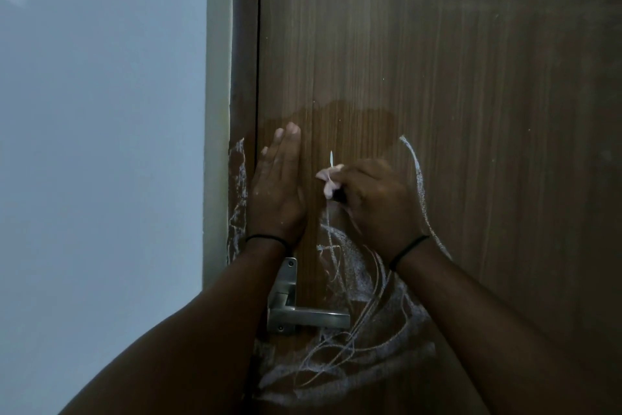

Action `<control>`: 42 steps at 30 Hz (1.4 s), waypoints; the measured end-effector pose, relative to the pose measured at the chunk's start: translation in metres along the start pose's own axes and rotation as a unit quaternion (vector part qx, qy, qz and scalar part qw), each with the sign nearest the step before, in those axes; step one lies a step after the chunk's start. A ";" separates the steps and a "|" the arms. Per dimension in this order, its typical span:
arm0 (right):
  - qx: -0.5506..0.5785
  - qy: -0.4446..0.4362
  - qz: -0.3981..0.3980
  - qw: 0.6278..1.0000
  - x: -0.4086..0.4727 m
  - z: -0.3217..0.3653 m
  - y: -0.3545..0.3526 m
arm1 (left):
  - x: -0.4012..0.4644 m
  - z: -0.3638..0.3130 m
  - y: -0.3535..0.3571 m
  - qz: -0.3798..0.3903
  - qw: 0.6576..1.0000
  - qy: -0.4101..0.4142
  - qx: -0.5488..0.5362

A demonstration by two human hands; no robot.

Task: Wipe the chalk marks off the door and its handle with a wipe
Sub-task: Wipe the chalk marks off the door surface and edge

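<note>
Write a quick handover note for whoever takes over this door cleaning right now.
Left hand: flat on the door, fingers straight, bracing near the latch edge above the handle.
Right hand: grip curled round a bunched wipe, pressed to the door.
Done: a damp, chalk-free patch just above the hands.
Left: the long arc right of the right hand, the heavy scribbles around and below the handle, and the marks on the frame. Whether the handle itself bears chalk cannot be told.
</note>
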State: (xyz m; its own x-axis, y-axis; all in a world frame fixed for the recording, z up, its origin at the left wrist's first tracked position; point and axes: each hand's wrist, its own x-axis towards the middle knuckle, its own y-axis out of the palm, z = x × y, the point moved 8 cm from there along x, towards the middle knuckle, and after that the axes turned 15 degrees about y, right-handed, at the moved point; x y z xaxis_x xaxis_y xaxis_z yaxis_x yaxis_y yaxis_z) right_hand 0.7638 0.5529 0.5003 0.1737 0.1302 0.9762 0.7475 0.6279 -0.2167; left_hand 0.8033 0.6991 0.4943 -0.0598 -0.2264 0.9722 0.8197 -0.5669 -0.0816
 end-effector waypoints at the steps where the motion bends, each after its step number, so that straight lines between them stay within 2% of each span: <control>1: 0.009 0.008 -0.014 1.000 0.003 0.005 0.000 | 0.000 0.000 0.001 0.001 1.000 -0.004 0.001; 6: -0.028 -0.046 0.041 0.998 -0.015 0.015 0.016 | 0.001 0.000 0.000 0.011 1.000 -0.001 0.021; 8: 0.002 -0.005 0.029 1.000 -0.011 -0.008 -0.002 | -0.002 0.000 0.001 0.009 0.999 -0.006 0.041; 11: 0.102 0.104 -0.065 0.987 0.018 -0.030 -0.034 | -0.001 -0.002 0.001 0.013 0.998 -0.003 0.065; 12: 0.105 0.104 -0.055 0.987 0.022 -0.023 -0.031 | 0.000 -0.003 0.001 0.022 0.997 0.002 0.070; 14: 0.038 0.045 0.000 0.998 0.014 -0.001 -0.011 | 0.001 -0.005 0.001 0.033 0.996 0.012 0.081; 16: 0.007 -0.003 0.019 1.000 -0.002 0.001 -0.008 | 0.002 -0.006 0.001 0.045 0.995 0.017 0.093; 18: 0.047 0.018 -0.031 0.998 -0.006 -0.018 -0.024 | 0.001 -0.007 0.002 0.051 0.993 0.019 0.108; 20: 0.085 0.074 -0.081 0.990 0.004 -0.034 -0.035 | 0.001 -0.007 0.003 0.046 0.992 0.019 0.115; 22: 0.091 0.085 -0.039 0.991 0.010 -0.029 -0.026 | 0.002 -0.007 0.003 0.047 0.992 0.020 0.115; 24: 0.061 0.031 0.018 0.997 0.003 -0.017 -0.014 | 0.002 -0.007 0.002 0.046 0.991 0.020 0.120; 26: 0.051 0.012 0.013 0.999 -0.005 -0.023 -0.025 | 0.002 -0.007 0.002 0.048 0.992 0.018 0.118; 28: 0.065 0.078 -0.037 0.994 -0.005 -0.041 -0.044 | 0.001 -0.010 0.003 0.049 0.992 0.023 0.118; 30: 0.078 0.132 -0.052 0.987 -0.001 -0.045 -0.048 | 0.002 -0.011 0.004 0.056 0.991 0.027 0.123; 33: 0.091 0.142 -0.046 0.985 0.004 -0.038 -0.046 | 0.005 -0.014 0.001 0.072 0.990 0.011 0.123; 35: 0.077 0.187 -0.024 0.979 0.010 -0.048 -0.043 | 0.008 -0.032 0.002 0.093 0.987 0.057 0.116; 38: 0.065 0.257 0.008 0.964 0.013 -0.064 -0.037 | 0.011 -0.079 0.013 0.120 0.970 0.183 0.102; 40: 0.087 0.277 0.022 0.957 0.012 -0.064 -0.037 | 0.018 -0.099 0.016 0.108 0.971 0.203 0.071; 42: 0.159 0.305 0.068 0.937 0.009 -0.065 -0.036 | 0.027 -0.111 0.016 0.088 0.974 0.202 0.056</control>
State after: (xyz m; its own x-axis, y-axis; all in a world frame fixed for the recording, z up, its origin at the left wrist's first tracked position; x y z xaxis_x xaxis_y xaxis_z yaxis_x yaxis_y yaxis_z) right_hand 0.7800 0.4810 0.5162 0.6596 -0.1754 0.7308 0.4797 0.8468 -0.2297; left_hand 0.7515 0.5959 0.4944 -0.1138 -0.6183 0.7777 0.8931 -0.4066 -0.1925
